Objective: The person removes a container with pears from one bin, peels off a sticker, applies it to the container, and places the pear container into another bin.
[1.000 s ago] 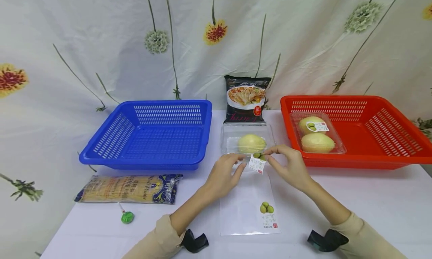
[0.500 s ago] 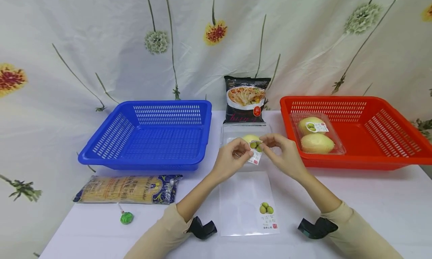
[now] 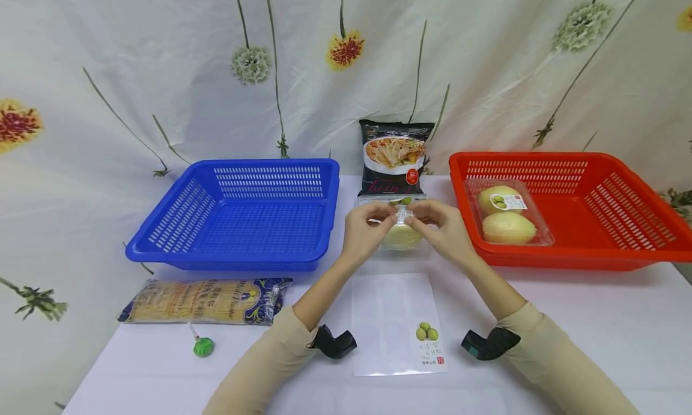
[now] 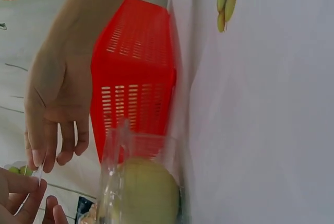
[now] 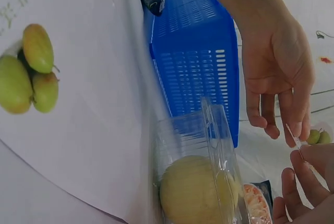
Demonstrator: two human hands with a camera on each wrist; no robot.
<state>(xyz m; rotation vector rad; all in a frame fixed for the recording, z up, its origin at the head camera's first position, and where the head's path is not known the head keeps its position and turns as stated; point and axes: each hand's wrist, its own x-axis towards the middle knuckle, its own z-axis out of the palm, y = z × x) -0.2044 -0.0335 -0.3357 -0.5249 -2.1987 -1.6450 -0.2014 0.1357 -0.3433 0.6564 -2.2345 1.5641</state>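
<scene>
Between both hands is a small white sticker (image 3: 402, 214) printed with green fruit, raised over a clear plastic box (image 4: 148, 143). My left hand (image 3: 367, 230) pinches its left edge with thumb and fingertips, and my right hand (image 3: 444, 230) pinches the right edge. Pale yellow-green fruit (image 5: 190, 190) lies inside the box, whose lid is down; the hands partly cover it in the head view. Closer to the body, a white sheet (image 3: 386, 319) bearing one more fruit-printed sticker (image 3: 429, 343) lies flat on the table.
A blue basket (image 3: 319, 247) stands left, a red basket (image 3: 573, 256) right with a clear box of two fruits (image 3: 508, 229). Behind the middle box leans a black noodle packet (image 3: 393, 157). Front left hold a pasta bag (image 3: 205, 302) and a green lollipop (image 3: 203, 347).
Both hands have moved away from the body and up over the clear box, carrying the sticker with them. Its face now tilts differently, and the left hand has regripped its edge.
</scene>
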